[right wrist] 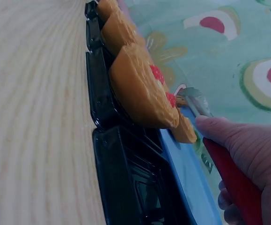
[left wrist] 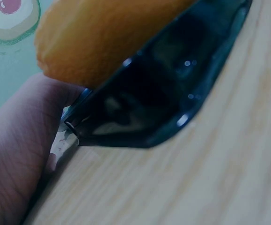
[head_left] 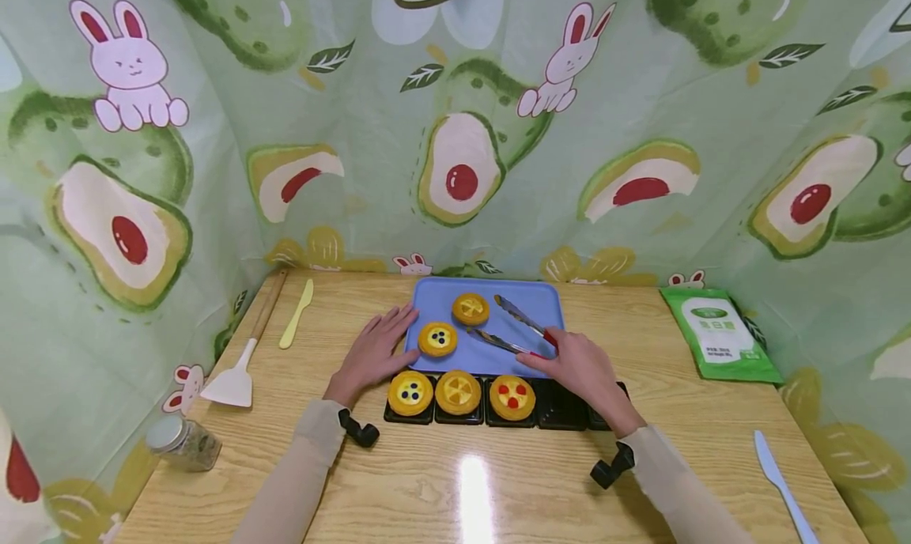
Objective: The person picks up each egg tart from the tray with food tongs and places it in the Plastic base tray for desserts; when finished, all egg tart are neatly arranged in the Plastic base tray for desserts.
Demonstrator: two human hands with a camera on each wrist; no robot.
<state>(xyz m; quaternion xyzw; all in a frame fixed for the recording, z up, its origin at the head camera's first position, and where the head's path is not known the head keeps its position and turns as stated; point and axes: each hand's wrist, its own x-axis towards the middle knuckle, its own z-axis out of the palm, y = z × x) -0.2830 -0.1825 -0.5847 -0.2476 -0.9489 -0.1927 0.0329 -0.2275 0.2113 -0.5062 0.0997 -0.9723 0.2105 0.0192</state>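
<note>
My left hand lies flat with straight fingers on the table, touching the left edge of a blue tray. Two tarts sit on that tray: a yellow one and one with blue dots. My right hand grips the red handles of metal tongs, whose open tips lie over the tray near the two tarts. A row of black moulds in front holds three tarts. In the right wrist view my thumb presses the tongs' red handle beside the red-dotted tart.
A yellow plastic knife and a white spatula lie at the left, with a glass jar near the front left corner. A green packet and a pale knife lie at the right. Patterned cloth walls surround the table.
</note>
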